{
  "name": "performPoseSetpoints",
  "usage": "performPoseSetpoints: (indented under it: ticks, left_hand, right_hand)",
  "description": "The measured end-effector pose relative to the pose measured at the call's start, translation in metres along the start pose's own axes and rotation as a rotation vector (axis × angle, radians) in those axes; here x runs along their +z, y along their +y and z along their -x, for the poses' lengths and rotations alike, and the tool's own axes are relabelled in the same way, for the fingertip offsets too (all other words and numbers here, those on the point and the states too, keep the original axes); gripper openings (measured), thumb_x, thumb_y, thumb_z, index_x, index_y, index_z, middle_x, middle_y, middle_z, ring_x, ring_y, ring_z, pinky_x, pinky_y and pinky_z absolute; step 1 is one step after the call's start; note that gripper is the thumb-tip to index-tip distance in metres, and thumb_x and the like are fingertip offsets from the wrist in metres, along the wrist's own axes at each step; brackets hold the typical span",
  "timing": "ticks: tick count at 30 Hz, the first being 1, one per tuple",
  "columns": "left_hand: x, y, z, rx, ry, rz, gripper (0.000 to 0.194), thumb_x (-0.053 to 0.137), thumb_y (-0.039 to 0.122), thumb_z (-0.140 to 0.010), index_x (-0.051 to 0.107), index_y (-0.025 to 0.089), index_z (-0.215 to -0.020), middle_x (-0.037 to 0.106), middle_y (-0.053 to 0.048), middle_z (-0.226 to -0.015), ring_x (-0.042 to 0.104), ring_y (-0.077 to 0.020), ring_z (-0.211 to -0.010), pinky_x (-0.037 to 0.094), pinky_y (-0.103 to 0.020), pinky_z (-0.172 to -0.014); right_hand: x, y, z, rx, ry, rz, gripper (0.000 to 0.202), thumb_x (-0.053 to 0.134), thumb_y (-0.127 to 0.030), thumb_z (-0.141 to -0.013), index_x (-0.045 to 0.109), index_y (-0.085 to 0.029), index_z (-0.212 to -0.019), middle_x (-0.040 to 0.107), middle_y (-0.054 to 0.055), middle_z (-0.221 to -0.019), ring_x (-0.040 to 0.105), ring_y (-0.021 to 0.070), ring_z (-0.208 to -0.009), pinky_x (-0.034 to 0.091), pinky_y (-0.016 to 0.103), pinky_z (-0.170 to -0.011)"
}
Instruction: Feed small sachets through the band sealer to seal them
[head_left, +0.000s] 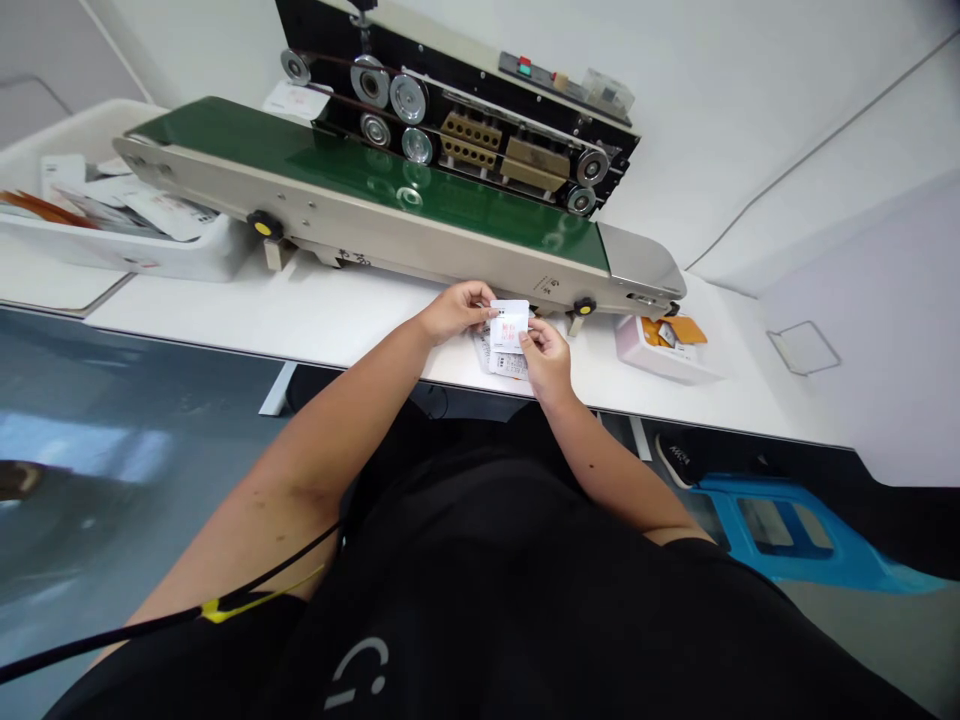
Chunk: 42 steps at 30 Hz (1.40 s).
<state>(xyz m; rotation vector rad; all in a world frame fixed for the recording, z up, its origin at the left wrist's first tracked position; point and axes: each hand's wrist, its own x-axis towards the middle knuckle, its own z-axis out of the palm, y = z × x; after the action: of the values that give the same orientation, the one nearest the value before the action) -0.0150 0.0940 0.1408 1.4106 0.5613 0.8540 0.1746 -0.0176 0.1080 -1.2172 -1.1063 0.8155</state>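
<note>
Left hand [459, 310] and right hand [550, 362] gripping 1 white packet [509, 326], green conveyor belt [315, 163] beyond

White wall [712, 110]; white table [360, 312]; glossy bluish floor [195, 375]; blue plastic stool [847, 562], probably.

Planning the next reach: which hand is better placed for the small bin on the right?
Probably the right hand: it is nearer the small bin than the left hand. Both hands hold the white packet, so the left might need to hold it alone.
</note>
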Motion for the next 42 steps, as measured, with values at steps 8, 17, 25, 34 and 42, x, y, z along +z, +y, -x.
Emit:
performPoseSetpoints:
  ticks: [8,17,25,34,42]
  left_hand:
    - [-0.004,0.000,0.001,0.006,-0.049,-0.006,0.036,0.087,0.043,-0.079,0.066,0.013,-0.082,0.060,0.002,-0.062,0.051,-0.0068,-0.053,0.039,-0.020,-0.052]
    - [-0.005,-0.001,0.003,-0.024,-0.198,-0.123,0.037,0.086,0.043,-0.077,0.070,0.011,-0.088,0.067,-0.002,-0.077,0.060,-0.0108,-0.067,0.048,-0.023,-0.062]
    - [-0.006,-0.003,0.002,-0.037,-0.191,-0.144,0.039,0.085,0.047,-0.077,0.072,0.011,-0.087,0.067,-0.003,-0.074,0.059,-0.0116,-0.064,0.046,-0.023,-0.060]
    - [-0.005,-0.002,0.001,0.019,-0.043,-0.043,0.046,0.074,0.059,-0.086,0.069,0.013,-0.085,0.059,0.000,-0.065,0.047,-0.0091,-0.055,0.034,-0.022,-0.053]
    - [-0.009,-0.002,0.000,0.000,-0.032,-0.022,0.051,0.072,0.064,-0.087,0.068,0.013,-0.092,0.064,-0.003,-0.072,0.045,-0.0073,-0.052,0.030,-0.022,-0.049]
  right_hand:
    - [-0.003,0.006,0.002,0.021,-0.010,-0.023,0.040,0.074,-0.048,-0.084,0.076,-0.021,-0.114,0.073,0.002,-0.081,0.072,0.0214,-0.079,0.062,0.037,-0.075]
    - [-0.005,0.009,0.000,0.070,-0.089,0.156,0.033,0.074,-0.039,-0.078,0.082,-0.021,-0.105,0.072,0.000,-0.074,0.066,0.0178,-0.068,0.058,0.033,-0.068]
    - [-0.003,0.009,-0.005,0.126,-0.151,0.123,0.029,0.073,-0.036,-0.077,0.083,-0.022,-0.100,0.074,0.001,-0.077,0.070,0.0204,-0.072,0.059,0.036,-0.071]
    - [-0.022,-0.055,-0.038,-0.030,-0.187,0.260,0.029,0.075,-0.034,-0.074,0.082,-0.021,-0.099,0.076,0.001,-0.076,0.067,0.0171,-0.067,0.055,0.030,-0.064]
    - [-0.071,-0.149,-0.173,-0.147,0.256,0.110,0.017,0.066,-0.022,-0.075,0.070,-0.017,-0.092,0.070,-0.001,-0.070,0.050,0.0058,-0.047,0.035,0.016,-0.042]
